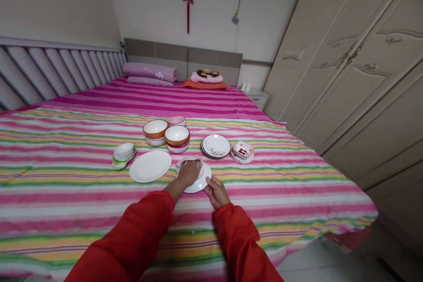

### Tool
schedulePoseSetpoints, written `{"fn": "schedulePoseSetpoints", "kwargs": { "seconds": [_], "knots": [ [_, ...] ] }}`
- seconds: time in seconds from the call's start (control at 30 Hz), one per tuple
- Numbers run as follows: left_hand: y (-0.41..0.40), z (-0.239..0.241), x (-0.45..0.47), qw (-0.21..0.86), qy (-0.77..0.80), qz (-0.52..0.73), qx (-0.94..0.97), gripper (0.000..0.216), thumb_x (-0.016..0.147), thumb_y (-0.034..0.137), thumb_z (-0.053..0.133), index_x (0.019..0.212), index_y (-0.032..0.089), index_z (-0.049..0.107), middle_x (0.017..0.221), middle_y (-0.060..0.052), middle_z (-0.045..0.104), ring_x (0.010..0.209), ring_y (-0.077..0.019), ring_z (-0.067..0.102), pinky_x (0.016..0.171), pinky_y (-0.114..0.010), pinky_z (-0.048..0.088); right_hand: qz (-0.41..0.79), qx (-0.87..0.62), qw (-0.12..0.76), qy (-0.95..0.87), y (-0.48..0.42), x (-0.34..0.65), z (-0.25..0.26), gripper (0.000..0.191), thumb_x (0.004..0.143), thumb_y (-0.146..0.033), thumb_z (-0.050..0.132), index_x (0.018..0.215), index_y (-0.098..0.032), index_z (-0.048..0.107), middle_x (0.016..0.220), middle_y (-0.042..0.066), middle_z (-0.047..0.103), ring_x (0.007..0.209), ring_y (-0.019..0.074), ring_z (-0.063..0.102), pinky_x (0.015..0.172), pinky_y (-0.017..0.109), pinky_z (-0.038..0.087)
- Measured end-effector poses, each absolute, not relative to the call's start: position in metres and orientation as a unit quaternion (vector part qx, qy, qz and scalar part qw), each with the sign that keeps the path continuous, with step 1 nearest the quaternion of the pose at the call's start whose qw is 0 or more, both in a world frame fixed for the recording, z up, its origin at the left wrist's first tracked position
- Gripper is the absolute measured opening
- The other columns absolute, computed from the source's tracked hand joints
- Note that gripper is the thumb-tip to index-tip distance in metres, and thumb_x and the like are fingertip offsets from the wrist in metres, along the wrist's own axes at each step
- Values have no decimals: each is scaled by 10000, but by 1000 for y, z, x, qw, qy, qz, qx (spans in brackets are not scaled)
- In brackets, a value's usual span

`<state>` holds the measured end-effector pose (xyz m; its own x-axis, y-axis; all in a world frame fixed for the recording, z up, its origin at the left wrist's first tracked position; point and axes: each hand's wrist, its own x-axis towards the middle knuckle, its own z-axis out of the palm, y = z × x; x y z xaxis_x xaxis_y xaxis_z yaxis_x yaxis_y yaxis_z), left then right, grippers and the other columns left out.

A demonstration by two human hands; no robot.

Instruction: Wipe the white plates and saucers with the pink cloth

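Left hand point(189, 173) lies palm-down on a white cloth point(185, 161), which sits on a round white plate point(200, 185); can't tell if the fingers clench the cloth. Right hand point(216, 192) grips the plate's near rim. Both red sleeves point(132, 238) reach in from below. Plate is on a striped bedspread point(66, 194), near its middle. Just beyond it: a white oval platter point(150, 166) to the left, two stacks of orange-banded bowls point(177, 135) ahead, a pink bowl point(176, 120) behind them. Farther left, small white dishes point(124, 152) are stacked on a green-edged dish point(116, 165). To the right are a flower-patterned plate point(216, 146) and a small red-patterned dish point(243, 150) on white saucers point(242, 158). Pillows point(148, 72) lie at the bed's far end, wardrobe point(343, 53) alongside.
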<state>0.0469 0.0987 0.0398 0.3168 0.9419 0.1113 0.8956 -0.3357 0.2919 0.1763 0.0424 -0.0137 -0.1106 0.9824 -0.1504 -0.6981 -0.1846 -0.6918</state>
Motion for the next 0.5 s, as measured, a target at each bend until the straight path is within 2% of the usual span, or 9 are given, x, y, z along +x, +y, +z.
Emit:
{"fn": "schedulePoseSetpoints", "kwargs": {
  "seconds": [0.23,0.4,0.5],
  "knots": [
    [85,26,13,105,607,160,771,434,952,327,218,1189,126,521,1234,-137,594,1152,-207,534,948,-339,379,707,-300,594,-239,43,176,-16,258,611,-277,809,769,-145,654,720,23,694,672,150,646,727,313,544],
    [51,22,6,93,631,176,749,413,947,318,227,1163,96,500,1232,-176,575,1155,-275,512,953,-456,359,709,-307,594,-226,44,176,-20,239,623,-259,802,750,-145,635,709,26,695,663,148,651,714,309,545],
    [28,18,5,65,632,193,748,372,943,295,248,1088,104,532,1163,-169,607,1120,-281,524,983,-490,325,706,-309,596,-225,45,177,-23,231,630,-253,795,749,-142,631,721,35,701,667,152,655,712,313,545]
  ]
}}
